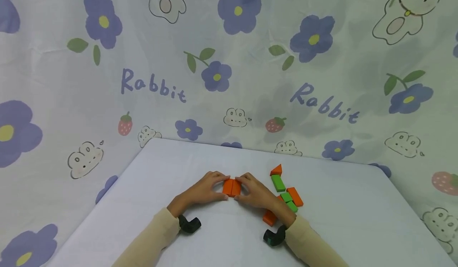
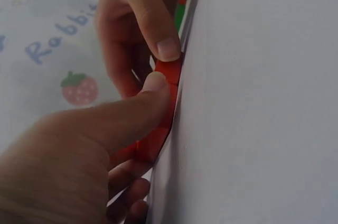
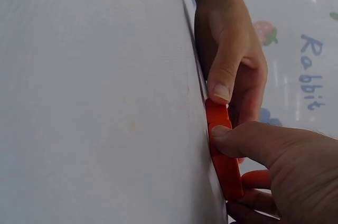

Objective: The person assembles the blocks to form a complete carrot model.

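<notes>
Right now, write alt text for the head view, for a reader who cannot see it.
Two hands, the left hand and right hand, pinch a pair of orange blocks side by side on a white table. A cluster of green and orange blocks lies beside the right hand, before a flower-and-rabbit printed cloth.

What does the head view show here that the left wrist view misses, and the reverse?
Only the head view shows the loose green and orange blocks beside the right hand, the orange triangle, both sleeves and the whole white table. Only the left wrist view shows both thumb tips meeting on the blocks' edge, close up. Both show the left hand and right hand pinching the two orange blocks together on the table.
</notes>
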Demonstrator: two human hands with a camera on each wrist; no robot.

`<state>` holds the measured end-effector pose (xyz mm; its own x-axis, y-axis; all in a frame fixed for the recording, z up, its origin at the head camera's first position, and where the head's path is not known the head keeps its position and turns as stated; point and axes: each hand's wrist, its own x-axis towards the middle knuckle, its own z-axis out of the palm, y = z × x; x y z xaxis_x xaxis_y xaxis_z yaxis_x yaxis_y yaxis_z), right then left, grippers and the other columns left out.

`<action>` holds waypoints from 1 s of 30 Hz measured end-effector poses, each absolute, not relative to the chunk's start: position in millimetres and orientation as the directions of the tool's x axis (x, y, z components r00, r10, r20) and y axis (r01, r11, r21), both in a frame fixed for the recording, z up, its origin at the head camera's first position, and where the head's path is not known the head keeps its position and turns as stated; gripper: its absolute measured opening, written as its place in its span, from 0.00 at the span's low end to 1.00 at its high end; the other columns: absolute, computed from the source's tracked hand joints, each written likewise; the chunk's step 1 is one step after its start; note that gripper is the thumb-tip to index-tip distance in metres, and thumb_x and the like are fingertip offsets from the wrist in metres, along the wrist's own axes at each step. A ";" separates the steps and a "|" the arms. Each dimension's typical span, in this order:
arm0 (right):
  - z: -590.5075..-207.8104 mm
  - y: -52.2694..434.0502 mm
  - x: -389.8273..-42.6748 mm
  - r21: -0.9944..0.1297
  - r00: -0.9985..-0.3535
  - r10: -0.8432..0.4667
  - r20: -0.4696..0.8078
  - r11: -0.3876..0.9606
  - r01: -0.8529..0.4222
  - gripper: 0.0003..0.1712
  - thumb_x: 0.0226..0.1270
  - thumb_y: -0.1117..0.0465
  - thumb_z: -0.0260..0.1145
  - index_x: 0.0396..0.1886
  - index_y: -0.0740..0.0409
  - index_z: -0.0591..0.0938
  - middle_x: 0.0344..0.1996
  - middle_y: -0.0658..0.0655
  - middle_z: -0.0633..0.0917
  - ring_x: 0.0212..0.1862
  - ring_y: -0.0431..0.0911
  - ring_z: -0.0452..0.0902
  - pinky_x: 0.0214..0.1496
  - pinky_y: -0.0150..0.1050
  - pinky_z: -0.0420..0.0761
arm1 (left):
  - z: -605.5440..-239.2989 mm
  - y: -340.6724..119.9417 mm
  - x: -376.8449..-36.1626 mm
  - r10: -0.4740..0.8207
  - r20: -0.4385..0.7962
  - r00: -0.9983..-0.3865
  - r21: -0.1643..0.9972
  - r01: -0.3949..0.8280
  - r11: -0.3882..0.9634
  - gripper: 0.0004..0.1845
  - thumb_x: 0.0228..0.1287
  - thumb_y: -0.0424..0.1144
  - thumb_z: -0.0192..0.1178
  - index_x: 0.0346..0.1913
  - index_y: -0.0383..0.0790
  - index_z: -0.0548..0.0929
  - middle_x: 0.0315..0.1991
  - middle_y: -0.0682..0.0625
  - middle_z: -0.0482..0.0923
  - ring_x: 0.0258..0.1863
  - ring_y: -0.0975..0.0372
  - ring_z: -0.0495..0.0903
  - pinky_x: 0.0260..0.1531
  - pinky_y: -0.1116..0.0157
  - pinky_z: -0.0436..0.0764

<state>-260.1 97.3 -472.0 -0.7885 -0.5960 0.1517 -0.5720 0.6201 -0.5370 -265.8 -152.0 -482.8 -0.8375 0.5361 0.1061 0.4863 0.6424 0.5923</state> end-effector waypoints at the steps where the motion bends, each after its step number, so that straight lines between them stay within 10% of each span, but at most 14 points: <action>1: -471.8 97.1 -259.9 -0.537 -0.788 -0.597 0.152 0.619 -0.573 0.36 0.63 0.53 0.73 0.68 0.60 0.74 0.54 0.54 0.76 0.55 0.45 0.76 0.62 0.45 0.80 | -481.5 -152.5 -265.1 0.538 0.095 -0.838 0.599 0.479 0.641 0.37 0.61 0.58 0.67 0.72 0.49 0.72 0.65 0.51 0.73 0.66 0.55 0.67 0.68 0.47 0.70; 30: -456.0 108.7 -259.4 -0.536 -0.803 -0.593 0.069 0.657 -0.531 0.45 0.61 0.46 0.74 0.74 0.55 0.68 0.69 0.57 0.71 0.71 0.53 0.69 0.69 0.52 0.73 | -477.8 -155.6 -267.0 0.541 0.107 -0.834 0.618 0.482 0.621 0.34 0.62 0.55 0.67 0.69 0.47 0.75 0.66 0.49 0.73 0.67 0.54 0.69 0.67 0.46 0.71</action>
